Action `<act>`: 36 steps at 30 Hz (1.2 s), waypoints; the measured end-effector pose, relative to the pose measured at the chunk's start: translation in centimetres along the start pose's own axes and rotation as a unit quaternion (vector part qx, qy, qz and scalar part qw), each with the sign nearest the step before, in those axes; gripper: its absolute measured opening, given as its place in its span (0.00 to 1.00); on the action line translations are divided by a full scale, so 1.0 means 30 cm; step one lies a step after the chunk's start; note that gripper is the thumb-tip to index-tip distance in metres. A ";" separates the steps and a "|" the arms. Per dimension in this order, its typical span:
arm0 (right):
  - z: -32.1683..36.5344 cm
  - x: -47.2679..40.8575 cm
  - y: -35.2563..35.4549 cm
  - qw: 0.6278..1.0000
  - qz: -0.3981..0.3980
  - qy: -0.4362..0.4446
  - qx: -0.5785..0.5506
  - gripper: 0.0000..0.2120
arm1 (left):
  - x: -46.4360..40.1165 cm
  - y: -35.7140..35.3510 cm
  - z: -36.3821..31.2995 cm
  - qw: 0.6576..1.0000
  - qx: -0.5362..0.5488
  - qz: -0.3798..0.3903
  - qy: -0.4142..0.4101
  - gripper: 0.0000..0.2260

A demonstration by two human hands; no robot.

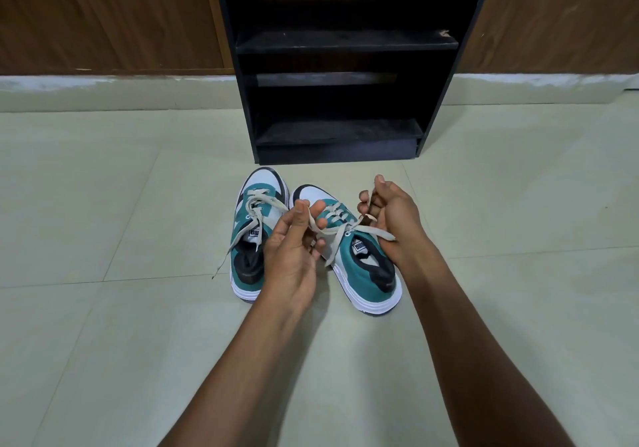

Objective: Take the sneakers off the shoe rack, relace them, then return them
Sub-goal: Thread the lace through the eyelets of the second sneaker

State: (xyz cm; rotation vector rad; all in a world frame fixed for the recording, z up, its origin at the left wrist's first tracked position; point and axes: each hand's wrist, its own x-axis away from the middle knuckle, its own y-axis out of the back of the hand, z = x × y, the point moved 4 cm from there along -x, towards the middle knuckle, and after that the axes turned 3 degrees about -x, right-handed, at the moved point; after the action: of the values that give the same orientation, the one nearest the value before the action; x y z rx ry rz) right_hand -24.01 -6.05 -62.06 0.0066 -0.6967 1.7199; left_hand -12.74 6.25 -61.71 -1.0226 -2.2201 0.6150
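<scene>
Two teal, white and black sneakers stand side by side on the tiled floor in front of the black shoe rack [342,128], toes towards it. The left sneaker [254,229] has loose grey-white laces trailing onto the floor. Over the right sneaker [359,267], my left hand [294,256] pinches one end of its lace [337,230] and my right hand [394,222] grips the other end. The lace runs taut between both hands across the tongue. My hands cover part of both shoes.
The rack's shelves hold nothing that I can see. Brown wooden panels [103,14] line the wall on both sides of the rack. Pale floor tiles [103,343] spread all around the shoes.
</scene>
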 end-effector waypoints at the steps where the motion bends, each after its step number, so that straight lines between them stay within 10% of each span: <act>1: -0.001 0.010 -0.002 1.000 0.008 -0.002 -0.009 0.13 | 0.002 -0.017 0.001 1.000 0.016 0.002 0.014 0.05; 23: 0.012 -0.040 0.031 0.966 0.091 0.051 0.236 0.16 | 0.010 -0.016 0.023 0.967 -0.248 0.053 -0.025 0.12; 36: 0.024 -0.051 0.010 0.835 0.077 0.233 0.492 0.15 | 0.001 -0.004 0.046 0.954 -0.293 0.041 -0.050 0.14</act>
State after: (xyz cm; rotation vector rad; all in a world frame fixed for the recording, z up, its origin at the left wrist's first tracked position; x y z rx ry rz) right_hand -24.10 -7.75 -62.17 0.2428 0.6091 1.9575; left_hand -13.77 5.98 -62.60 -1.3982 -2.5252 0.0224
